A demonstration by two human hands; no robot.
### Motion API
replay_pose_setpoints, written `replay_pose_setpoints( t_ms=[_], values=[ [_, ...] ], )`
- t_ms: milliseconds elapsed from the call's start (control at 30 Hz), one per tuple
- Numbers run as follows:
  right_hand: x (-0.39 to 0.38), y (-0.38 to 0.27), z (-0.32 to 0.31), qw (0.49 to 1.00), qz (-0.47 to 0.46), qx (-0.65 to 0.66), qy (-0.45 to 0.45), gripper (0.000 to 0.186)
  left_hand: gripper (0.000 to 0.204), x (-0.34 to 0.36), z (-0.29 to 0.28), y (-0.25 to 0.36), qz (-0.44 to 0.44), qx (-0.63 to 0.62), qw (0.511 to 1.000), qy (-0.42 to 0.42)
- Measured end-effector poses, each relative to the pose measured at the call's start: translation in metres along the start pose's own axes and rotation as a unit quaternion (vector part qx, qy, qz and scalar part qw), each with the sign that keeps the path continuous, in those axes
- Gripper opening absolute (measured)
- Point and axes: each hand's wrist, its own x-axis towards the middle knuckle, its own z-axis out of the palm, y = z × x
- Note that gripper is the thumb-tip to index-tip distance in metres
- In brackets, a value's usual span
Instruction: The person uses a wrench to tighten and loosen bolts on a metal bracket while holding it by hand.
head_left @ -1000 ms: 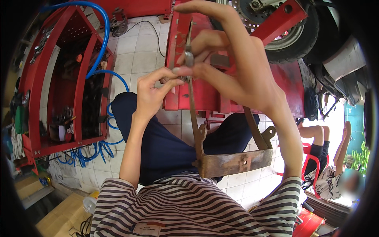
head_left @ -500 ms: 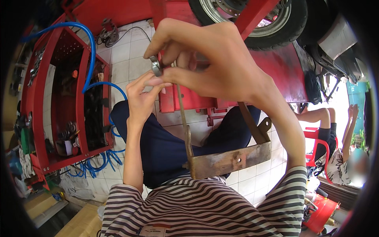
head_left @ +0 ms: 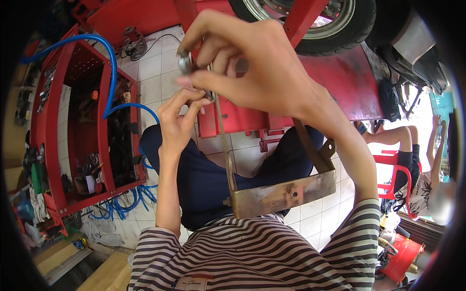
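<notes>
A worn U-shaped metal bracket point(head_left: 279, 195) hangs over my lap, its narrow arms rising behind my hands. My right hand point(head_left: 272, 68) is raised above it, thumb and forefinger closed on a small shiny metal piece point(head_left: 185, 64), blurred by motion; its kind cannot be made out. Lower and to the left, my left hand point(head_left: 180, 114) pinches with its fingertips at the upper part of the bracket's left arm. A small dark bit shows at those fingertips, too covered to name. Whether my right hand's other fingers touch the bracket is hidden.
A red tool cart point(head_left: 53, 145) stands at left, with a blue hose point(head_left: 114, 68) looping beside it. Ahead are a red platform point(head_left: 335, 94) and a wheel with a tire point(head_left: 335, 46). A seated person is at right on a red chair point(head_left: 400, 169).
My right hand has lifted slightly up and left with the shiny piece, away from my left fingertips. My left hand has shifted a little toward the bracket's left arm.
</notes>
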Motion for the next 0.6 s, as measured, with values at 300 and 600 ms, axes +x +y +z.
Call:
replay_pose_setpoints(
  t_ms=[300, 600],
  values=[
    [0.018, 0.020, -0.009, 0.985, 0.164, 0.048, 0.040, 0.041, 0.012, 0.000, 0.000, 0.010, -0.062, -0.031, 0.997, -0.012],
    [0.011, 0.043, 0.002, 0.959, 0.213, 0.178, 0.064, 0.050, 0.014, -0.004, 0.007, 0.007, -0.076, -0.057, 0.995, 0.017]
  ],
)
